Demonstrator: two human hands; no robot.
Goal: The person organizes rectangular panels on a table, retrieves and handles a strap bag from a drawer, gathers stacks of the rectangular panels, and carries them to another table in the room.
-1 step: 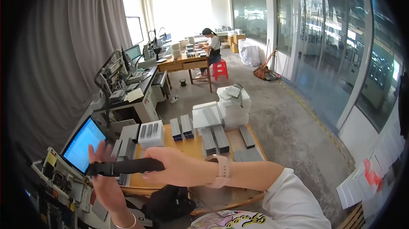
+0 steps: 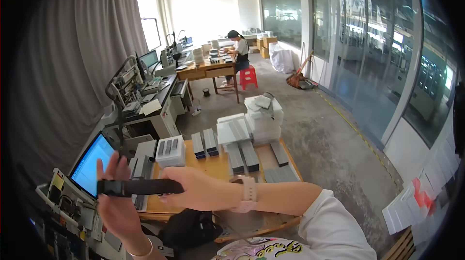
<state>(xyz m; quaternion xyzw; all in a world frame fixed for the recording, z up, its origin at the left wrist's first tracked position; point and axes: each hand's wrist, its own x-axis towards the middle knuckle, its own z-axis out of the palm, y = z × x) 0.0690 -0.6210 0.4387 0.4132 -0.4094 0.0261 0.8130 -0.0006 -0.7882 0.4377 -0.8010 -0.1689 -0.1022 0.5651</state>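
My right hand [image 2: 201, 190] is closed round one end of a black strap [image 2: 140, 187] with a dark plastic buckle at its left end. The strap is stretched level across the front of my left hand [image 2: 116, 216]. That hand is raised, its fingers upright and apart, and the strap hides part of the palm. Whether the strap presses on the palm, I cannot tell. A pale pink watch [image 2: 249, 193] circles my right wrist. Behind the left hand, a lit monitor [image 2: 92, 163] glows blue.
A wooden table [image 2: 213, 167] carries grey bar-shaped stacks [image 2: 242, 157], a white tray [image 2: 170, 156] and piled white trays [image 2: 264, 124]. A black bag [image 2: 191, 231] lies below my right forearm. Farther off, a person [image 2: 240, 49] sits on a red stool [image 2: 248, 77] at another table.
My left hand has risen slightly, and its fingers now show more clearly above the strap. The strap and right hand are almost unmoved. The whole view has shifted a little.
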